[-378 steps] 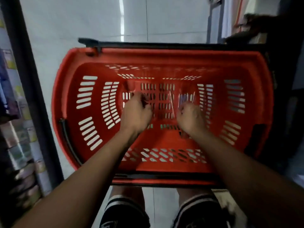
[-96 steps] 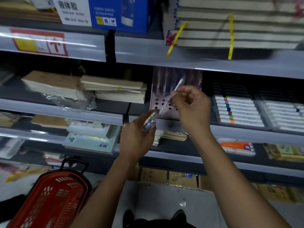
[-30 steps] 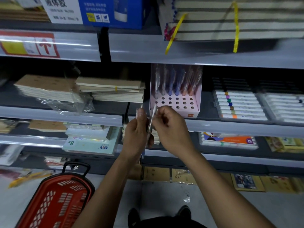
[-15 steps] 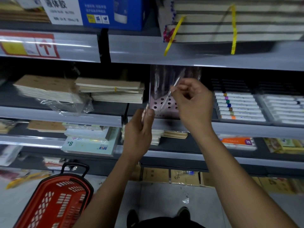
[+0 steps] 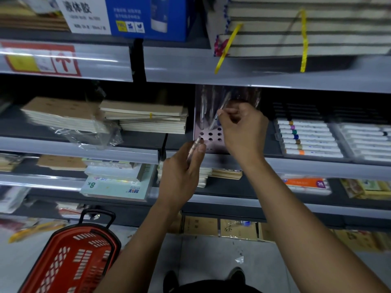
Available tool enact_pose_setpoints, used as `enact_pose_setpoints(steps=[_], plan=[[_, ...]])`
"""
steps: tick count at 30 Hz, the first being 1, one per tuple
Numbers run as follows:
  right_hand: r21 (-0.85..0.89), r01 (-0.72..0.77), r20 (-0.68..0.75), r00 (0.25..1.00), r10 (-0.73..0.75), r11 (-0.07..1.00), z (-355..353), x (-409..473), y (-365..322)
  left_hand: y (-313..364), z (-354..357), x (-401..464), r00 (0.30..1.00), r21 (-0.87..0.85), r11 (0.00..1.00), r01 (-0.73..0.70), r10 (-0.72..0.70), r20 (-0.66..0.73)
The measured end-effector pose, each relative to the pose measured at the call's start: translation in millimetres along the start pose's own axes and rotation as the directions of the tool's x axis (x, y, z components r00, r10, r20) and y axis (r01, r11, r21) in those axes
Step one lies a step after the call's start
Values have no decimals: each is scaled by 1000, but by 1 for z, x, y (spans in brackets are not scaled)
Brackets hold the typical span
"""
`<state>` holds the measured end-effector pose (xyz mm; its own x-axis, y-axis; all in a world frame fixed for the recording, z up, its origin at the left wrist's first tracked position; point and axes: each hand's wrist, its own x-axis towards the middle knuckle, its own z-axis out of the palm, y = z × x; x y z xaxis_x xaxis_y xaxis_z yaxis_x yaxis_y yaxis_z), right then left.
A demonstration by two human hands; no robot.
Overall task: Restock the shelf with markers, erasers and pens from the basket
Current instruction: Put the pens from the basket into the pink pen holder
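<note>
Stationery shelves [image 5: 211, 68] are being restocked: a pen [image 5: 220, 112] is pinched in the right hand [image 5: 243, 127] over the holed pink rack [image 5: 209, 136] at the middle shelf's front edge, more pens [image 5: 195, 144] gripped in the left hand [image 5: 182, 174]. Tip is best aligned with a free hole before release. Basket [image 5: 69, 261] is left on the floor.

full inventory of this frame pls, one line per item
pen display stand: 1, pink, holed, middle shelf
pens: 1 in each hand, pale
basket: 1, red, floor lower left
marker trays: 2, white, right of the stand
notebook stacks: 2, tan, left of the stand
blue box: 1, top shelf
left hand: grips a pen below the stand
right hand: pinches a pen at the stand
</note>
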<state>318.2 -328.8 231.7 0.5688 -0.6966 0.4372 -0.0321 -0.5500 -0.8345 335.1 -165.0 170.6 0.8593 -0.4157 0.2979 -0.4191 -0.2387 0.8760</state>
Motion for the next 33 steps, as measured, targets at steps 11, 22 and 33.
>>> enact_pose_setpoints(steps=[11, 22, 33], plan=[[-286, 126, 135, 987, -90, 950, 8, 8, -10, 7, 0, 3, 1000, -45, 999, -2, 1, -21], [-253, 126, 180, 980, -81, 959, 5, -3, -2, 14, 3, 0, 980, -374, 908, 191, -197, 22], [80, 97, 230, 966, -113, 992, -12, -61, 7, 10, -6, -5, 939, -688, 642, 340, -273, 209]])
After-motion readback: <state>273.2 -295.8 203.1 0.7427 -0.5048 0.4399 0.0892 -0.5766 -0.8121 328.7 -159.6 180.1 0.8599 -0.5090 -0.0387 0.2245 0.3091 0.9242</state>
